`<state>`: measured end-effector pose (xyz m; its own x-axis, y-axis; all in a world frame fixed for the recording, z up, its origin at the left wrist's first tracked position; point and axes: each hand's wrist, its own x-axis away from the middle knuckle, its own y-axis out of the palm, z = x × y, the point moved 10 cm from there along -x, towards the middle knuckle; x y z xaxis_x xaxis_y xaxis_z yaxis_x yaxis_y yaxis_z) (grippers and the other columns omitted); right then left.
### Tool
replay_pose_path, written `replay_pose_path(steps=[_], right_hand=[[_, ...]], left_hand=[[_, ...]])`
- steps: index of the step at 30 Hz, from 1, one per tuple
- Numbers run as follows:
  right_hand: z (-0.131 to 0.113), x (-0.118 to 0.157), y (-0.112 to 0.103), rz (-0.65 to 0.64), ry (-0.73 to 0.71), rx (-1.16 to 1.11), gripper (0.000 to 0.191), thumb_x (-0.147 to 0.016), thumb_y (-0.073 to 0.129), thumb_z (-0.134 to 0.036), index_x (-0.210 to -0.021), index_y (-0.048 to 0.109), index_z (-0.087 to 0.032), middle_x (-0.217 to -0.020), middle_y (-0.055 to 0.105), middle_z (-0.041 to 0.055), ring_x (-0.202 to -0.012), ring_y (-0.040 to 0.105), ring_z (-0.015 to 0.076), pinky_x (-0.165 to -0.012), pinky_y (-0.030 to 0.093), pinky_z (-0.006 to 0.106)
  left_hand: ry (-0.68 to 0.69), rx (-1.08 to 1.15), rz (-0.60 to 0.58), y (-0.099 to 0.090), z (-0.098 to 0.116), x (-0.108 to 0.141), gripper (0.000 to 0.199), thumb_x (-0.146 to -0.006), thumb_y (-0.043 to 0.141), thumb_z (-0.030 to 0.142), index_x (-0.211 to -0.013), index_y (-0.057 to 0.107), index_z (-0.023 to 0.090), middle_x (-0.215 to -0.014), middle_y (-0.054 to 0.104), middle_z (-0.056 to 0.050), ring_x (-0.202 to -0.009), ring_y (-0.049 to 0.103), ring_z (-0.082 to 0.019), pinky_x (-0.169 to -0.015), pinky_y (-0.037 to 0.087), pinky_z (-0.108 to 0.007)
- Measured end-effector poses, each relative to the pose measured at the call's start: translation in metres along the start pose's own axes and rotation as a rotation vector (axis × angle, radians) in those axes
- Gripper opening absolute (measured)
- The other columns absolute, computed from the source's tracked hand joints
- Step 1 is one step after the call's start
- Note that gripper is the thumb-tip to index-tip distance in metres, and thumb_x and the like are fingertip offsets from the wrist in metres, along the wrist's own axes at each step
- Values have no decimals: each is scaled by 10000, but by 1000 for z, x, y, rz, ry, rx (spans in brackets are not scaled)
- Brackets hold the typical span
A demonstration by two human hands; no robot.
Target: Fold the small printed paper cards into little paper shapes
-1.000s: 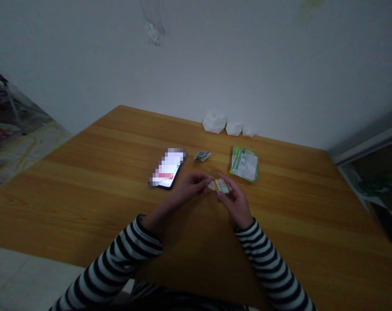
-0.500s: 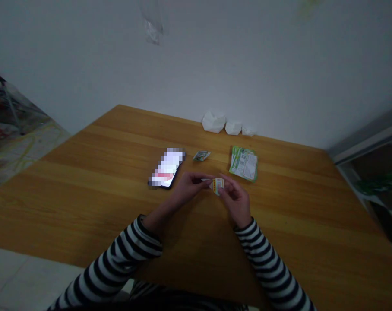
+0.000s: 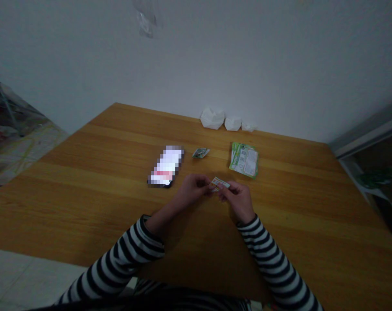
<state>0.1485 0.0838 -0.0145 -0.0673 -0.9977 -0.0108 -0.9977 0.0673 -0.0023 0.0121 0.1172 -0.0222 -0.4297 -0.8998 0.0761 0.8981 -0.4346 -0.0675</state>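
Between my two hands is a small printed piece of paper (image 3: 219,182), white with orange-yellow print, held just above the table. My left hand (image 3: 196,188) pinches its left end. My right hand (image 3: 239,198) grips its right end, thumb on top. Beyond the hands lies a small folded piece with green and dark print (image 3: 200,153). To its right is a stack of green-and-white printed cards (image 3: 244,160). A phone (image 3: 166,167) with a lit, blurred screen lies left of the folded piece.
The wooden table (image 3: 95,181) reaches back to a pale wall. Against the wall stand three white folded paper shapes, the largest (image 3: 212,119) on the left, a middle one (image 3: 232,124) and a small one (image 3: 248,126). A shelf (image 3: 377,190) stands past the right edge.
The small paper has turned from upright to a flatter angle between my fingers. My right hand has shifted slightly right, and its thumb now lies over the paper. The other things stay put.
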Motion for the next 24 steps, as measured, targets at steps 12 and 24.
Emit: replay_pose_path(steps=[12,24], right_hand=[[-40,22,-17,237,-461,318,122,-831,685,-215,-897,786,-229,-815,777,48,-685,717,184,-646,589,311],[-65,30,-21,212,-533,203,57,-780,745,-188,-795,754,-242,-822,762,43,-770,719,205,-719,587,345]], left_hand=[[347,-358,201,-10,46,13,264,-823,690,216,-1079,753,227,-885,680,-51,-788,630,-162,-683,502,-256],[457,-81,208,-6,66,30,47,-806,718,210,-794,760,192,-842,755,-51,-779,700,-170,-730,546,-266]])
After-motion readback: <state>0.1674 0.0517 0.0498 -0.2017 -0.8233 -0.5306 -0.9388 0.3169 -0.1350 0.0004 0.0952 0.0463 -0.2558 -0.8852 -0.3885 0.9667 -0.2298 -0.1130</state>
